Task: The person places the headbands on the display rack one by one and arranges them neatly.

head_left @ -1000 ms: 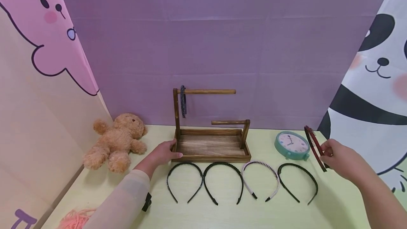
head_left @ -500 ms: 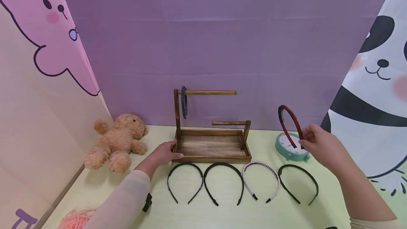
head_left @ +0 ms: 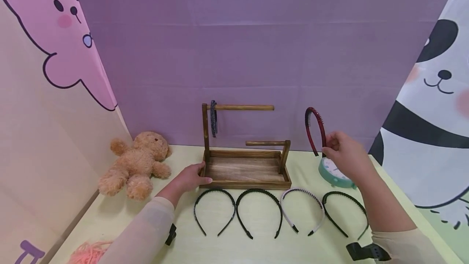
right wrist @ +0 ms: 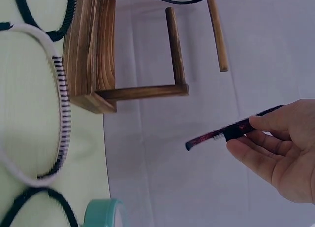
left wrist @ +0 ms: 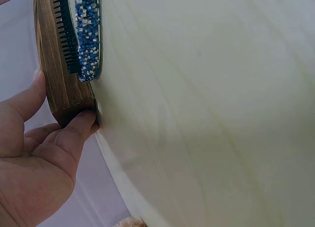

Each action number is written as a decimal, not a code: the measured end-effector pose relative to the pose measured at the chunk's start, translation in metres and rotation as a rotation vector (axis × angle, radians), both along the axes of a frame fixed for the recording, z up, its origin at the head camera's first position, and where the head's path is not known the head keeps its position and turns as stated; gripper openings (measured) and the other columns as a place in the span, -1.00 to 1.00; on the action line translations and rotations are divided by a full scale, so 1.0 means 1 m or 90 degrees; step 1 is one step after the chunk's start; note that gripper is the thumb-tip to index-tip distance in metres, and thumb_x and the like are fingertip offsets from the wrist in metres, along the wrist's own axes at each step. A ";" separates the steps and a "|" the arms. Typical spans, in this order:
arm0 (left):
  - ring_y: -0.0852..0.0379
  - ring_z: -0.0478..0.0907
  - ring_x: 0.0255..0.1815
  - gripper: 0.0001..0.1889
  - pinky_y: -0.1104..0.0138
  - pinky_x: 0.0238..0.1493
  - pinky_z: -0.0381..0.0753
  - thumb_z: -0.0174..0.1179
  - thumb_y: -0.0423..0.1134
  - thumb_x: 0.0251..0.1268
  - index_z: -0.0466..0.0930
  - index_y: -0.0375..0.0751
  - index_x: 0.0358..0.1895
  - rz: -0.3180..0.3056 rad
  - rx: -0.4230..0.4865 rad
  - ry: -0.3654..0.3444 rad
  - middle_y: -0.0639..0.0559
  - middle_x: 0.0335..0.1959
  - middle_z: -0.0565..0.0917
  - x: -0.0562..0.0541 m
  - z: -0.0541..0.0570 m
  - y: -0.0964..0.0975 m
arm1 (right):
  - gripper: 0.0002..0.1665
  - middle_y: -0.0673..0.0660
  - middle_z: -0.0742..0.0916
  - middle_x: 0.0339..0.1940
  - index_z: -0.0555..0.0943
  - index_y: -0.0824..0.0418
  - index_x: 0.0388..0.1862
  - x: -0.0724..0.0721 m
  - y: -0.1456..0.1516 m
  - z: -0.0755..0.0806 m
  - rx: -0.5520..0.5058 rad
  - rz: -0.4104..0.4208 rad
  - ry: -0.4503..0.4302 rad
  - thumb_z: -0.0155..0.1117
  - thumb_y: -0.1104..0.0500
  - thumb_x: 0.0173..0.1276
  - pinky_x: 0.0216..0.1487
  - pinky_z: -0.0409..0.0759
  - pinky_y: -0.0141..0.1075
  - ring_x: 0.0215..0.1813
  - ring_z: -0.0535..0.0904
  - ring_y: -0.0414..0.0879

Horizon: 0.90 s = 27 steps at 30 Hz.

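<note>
- Pinching a red headband [head_left: 321, 126] aloft near a teal clock [head_left: 335, 180], the right hand [head_left: 346, 154] is apart from a wooden rack [head_left: 249, 184] in the head view; the left hand [head_left: 190, 177] grips the rack's left end, and four headbands [head_left: 259, 191] line the table [head_left: 311, 251].
- Left wrist: thumb and fingers hold the rack's corner, a blue-beaded headband [left wrist: 88, 35] nearby.
- Right wrist: thumb and fingers pinch the red headband.

Right fingers [right wrist: 253, 155] carried the red headband [head_left: 321, 125] leftward.
</note>
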State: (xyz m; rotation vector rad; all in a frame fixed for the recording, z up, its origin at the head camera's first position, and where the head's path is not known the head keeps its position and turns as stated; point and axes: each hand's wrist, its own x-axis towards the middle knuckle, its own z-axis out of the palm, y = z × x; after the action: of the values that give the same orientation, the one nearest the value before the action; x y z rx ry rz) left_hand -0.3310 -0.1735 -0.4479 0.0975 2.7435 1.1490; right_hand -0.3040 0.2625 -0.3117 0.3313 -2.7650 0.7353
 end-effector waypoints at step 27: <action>-0.24 0.10 0.54 -0.19 -0.09 0.48 0.16 0.29 -0.13 0.33 0.08 -0.24 0.55 0.015 0.006 -0.012 -0.25 0.52 0.20 0.000 0.002 0.000 | -0.78 0.24 0.67 -0.13 0.43 0.25 -0.06 -0.065 -0.091 -0.007 -0.100 0.066 0.045 0.21 0.18 0.44 -0.12 0.55 -0.07 0.01 0.61 0.17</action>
State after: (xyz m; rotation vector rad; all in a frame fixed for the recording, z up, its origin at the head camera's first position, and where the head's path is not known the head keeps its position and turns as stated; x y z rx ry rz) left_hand -0.3311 -0.1738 -0.4463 0.0559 2.7304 1.1617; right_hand -0.3691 0.1719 -0.3190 0.4626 -2.6200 0.9400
